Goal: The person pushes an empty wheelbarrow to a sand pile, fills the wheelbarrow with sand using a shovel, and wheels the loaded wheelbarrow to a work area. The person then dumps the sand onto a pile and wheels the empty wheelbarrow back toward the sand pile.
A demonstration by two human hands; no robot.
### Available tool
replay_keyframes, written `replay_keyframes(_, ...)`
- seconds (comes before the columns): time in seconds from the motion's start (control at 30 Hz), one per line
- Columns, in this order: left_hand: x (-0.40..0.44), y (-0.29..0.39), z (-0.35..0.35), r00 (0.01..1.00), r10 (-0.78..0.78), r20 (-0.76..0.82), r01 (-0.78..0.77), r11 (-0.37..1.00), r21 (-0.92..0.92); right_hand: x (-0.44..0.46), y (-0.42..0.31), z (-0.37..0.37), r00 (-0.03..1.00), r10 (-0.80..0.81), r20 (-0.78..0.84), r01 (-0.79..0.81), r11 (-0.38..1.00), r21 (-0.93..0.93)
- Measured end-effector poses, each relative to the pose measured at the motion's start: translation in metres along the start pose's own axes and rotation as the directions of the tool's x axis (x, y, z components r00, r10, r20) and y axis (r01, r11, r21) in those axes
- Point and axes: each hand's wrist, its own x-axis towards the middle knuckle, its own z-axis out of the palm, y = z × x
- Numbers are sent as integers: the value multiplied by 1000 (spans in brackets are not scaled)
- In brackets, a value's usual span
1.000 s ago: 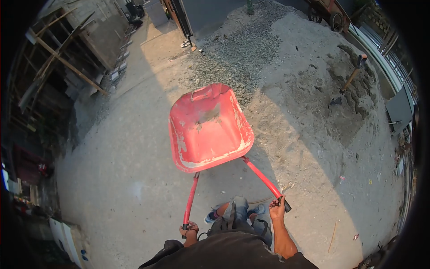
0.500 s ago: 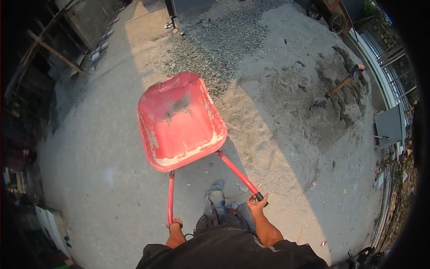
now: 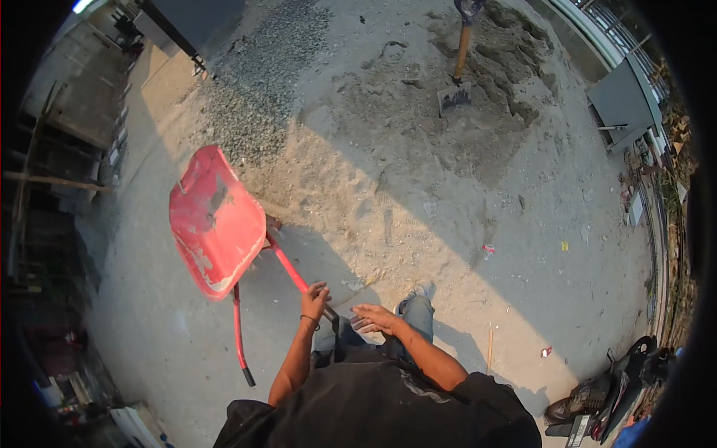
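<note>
A red wheelbarrow (image 3: 224, 228) with a scuffed, cement-stained tray stands at the left, turned away from my body. Beside the black grip of its right handle is my left hand (image 3: 314, 300), fingers apart; whether it touches the handle is unclear. My right hand (image 3: 375, 319) is just right of that grip, fingers spread and holding nothing. The wheelbarrow's left handle hangs free, its black end low at the left.
A shovel (image 3: 455, 97) with a wooden shaft stands in a dug sand pile (image 3: 508, 82). Gravel (image 3: 254, 89) lies beyond the wheelbarrow. A grey metal box (image 3: 624, 101) stands at the right edge, with a parked motorcycle (image 3: 616, 392) at lower right.
Both hands have left their earlier places on the handles; my left hand has moved across to the right handle. The wheelbarrow appears further left in view and the shovel nearer the top centre.
</note>
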Motion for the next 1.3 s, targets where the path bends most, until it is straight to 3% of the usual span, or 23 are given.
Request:
replay_keyframes(0.1, -23, 25, 44, 995, 91, 33, -94, 992, 86, -72, -7, -122, 910, -170, -379, 197, 980, 35)
replay_keyframes(0.2, -50, 32, 39, 990, 135, 51, -142, 971, 191, -143, 4, -222, 663, -144, -735, 193, 981, -18)
replay_keyframes(0.23, -46, 30, 57, 997, 80, 6, -80, 988, 134, -168, 6, -269, 574, -156, -804, 208, 977, -41)
replay_keyframes(0.33, -52, 9, 48, 988, -100, -120, 93, 994, -63, -205, -14, -307, 508, -238, -828, 323, 943, -73)
replay_keyframes(0.37, -54, -15, 38, 989, -95, -115, 90, 995, -52, -200, -11, -308, 505, -234, -831, 332, 941, -64)
replay_keyframes(0.43, -45, -30, 41, 951, -245, -188, 264, 961, 86, -193, -27, -297, 556, -308, -772, 261, 947, -190)
replay_keyframes(0.47, -31, -20, 67, 959, -239, -154, 254, 963, 93, -190, -34, -298, 582, -337, -740, 251, 940, -231)
replay_keyframes(0.53, -22, 16, 100, 949, -277, -149, 271, 961, -59, -164, -36, -288, 647, -384, -659, 166, 914, -370)
replay_keyframes(0.63, 30, 88, 143, 994, -61, -86, 62, 998, 5, -138, -36, -256, 804, -398, -442, 52, 788, -614)
replay_keyframes(0.73, 111, 201, 219, 958, 287, 21, -288, 957, 32, -130, -59, -282, 948, -256, -187, 10, 614, -789)
replay_keyframes(0.8, 149, 307, 264, 869, 485, 99, -493, 867, 78, -133, -65, -307, 968, -144, -204, -23, 763, -646)
replay_keyframes(0.87, 179, 403, 295, 708, 684, 174, -706, 693, 147, -161, -79, -305, 901, 85, -425, -268, 880, -392)
replay_keyframes(0.9, 191, 452, 323, 608, 775, 173, -794, 596, 117, -178, -92, -312, 871, 103, -481, -278, 909, -309)
replay_keyframes(0.93, 191, 505, 349, 553, 806, 210, -833, 534, 143, -188, -101, -319, 838, 118, -533, -274, 936, -223)
replay_keyframes(0.97, 196, 552, 375, 447, 860, 246, -886, 388, 253, -196, -109, -334, 835, 108, -540, -261, 941, -217)
replay_keyframes(1.0, 208, 591, 401, 338, 894, 293, -908, 228, 351, -204, -113, -346, 795, 116, -595, -203, 976, -81)
replay_keyframes(1.03, 227, 626, 426, 168, 936, 309, -912, 29, 410, -206, -119, -353, 753, 134, -645, -132, 990, 51)
replay_keyframes(1.07, 229, 645, 436, -12, 947, 322, -867, -170, 468, -209, -113, -350, 750, 117, -651, -119, 992, 41)
replay_keyframes(1.1, 253, 662, 461, -23, 947, 320, -869, -177, 462, -214, -122, -357, 728, 90, -680, -29, 995, 100)
replay_keyframes(1.17, 299, 687, 506, 90, 913, 398, -721, -216, 658, -214, -140, -363, 705, 63, -707, 77, 983, 164)
replay_keyframes(1.2, 303, 697, 523, 76, 917, 391, -720, -220, 658, -211, -151, -367, 703, 61, -708, 88, 981, 172)
replay_keyframes(1.27, 296, 698, 548, 639, 657, 401, -591, 86, 802, -204, -169, -371, 720, 42, -693, 145, 967, 209)
replay_keyframes(1.3, 284, 688, 541, 599, 704, 382, -606, 87, 791, -213, -176, -357, 732, -103, -674, 199, 978, 67)
